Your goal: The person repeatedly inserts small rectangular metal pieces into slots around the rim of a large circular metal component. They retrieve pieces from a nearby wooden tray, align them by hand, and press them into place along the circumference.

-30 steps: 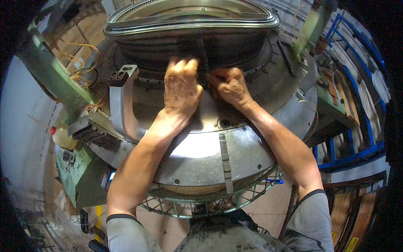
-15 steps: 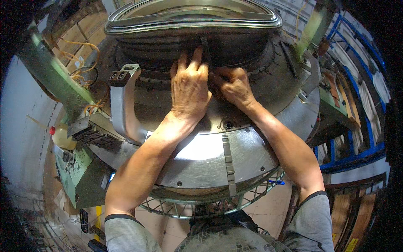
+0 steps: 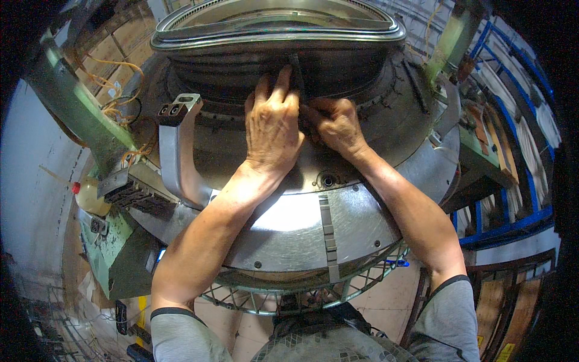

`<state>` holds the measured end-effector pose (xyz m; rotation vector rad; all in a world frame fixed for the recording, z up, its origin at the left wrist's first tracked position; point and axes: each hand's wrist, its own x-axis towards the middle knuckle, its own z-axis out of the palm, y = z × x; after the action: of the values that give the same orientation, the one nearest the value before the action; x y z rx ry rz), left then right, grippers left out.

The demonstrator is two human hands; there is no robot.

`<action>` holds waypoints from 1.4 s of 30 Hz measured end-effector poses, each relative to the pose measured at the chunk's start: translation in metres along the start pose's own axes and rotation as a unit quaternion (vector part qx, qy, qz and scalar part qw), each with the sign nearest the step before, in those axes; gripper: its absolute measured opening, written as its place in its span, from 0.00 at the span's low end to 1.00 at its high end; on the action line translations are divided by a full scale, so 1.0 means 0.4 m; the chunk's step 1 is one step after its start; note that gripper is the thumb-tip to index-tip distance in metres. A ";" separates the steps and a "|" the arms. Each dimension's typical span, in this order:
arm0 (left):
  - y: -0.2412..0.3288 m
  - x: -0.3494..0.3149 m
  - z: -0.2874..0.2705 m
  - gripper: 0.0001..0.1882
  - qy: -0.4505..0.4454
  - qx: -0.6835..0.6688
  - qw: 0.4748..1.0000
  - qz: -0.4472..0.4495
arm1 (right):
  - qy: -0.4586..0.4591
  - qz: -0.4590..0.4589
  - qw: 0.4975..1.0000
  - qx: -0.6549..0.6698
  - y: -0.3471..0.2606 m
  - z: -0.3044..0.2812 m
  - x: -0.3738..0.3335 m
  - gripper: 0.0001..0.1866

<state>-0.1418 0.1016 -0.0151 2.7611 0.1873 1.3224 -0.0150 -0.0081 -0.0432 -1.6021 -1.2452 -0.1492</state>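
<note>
In front of me is a large round machine with a dark cylinder under a shiny metal rim. My left hand lies against the lower cylinder wall, its fingers stretched upward and somewhat apart. Beside its fingertips stands a narrow dark upright strip. Close by on the right, my right hand is bent into a pinch at the foot of that strip. Whatever lies between its fingertips is hidden in shadow. Below both hands curves a bright metal ring plate with a round socket.
A curved metal bracket rises left of my forearm. Green posts flank the machine, with orange cables at the left one. A thin dark rod lies on the right side. Blue racks stand beyond.
</note>
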 end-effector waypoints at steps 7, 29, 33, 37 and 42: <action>-0.002 0.001 0.004 0.25 -0.001 0.011 1.000 0.005 | -0.032 0.073 0.997 0.019 -0.011 -0.008 0.000 0.09; -0.004 0.001 0.010 0.24 -0.001 0.006 1.000 0.009 | -0.009 0.061 0.998 -0.025 -0.021 -0.006 0.002 0.08; -0.006 0.001 0.009 0.24 -0.008 0.014 1.000 0.012 | -0.005 0.048 0.999 -0.003 -0.020 -0.004 0.002 0.08; -0.008 0.000 0.008 0.23 0.002 0.015 1.000 0.019 | -0.010 0.061 0.998 -0.023 -0.019 -0.003 0.002 0.08; -0.005 0.007 -0.003 0.21 -0.002 0.004 1.000 0.017 | 0.002 0.033 0.999 -0.030 -0.019 -0.005 0.002 0.08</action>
<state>-0.1411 0.1039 -0.0125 2.7855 0.1475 1.3273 -0.0197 -0.0100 -0.0370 -1.6915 -1.1936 -0.1495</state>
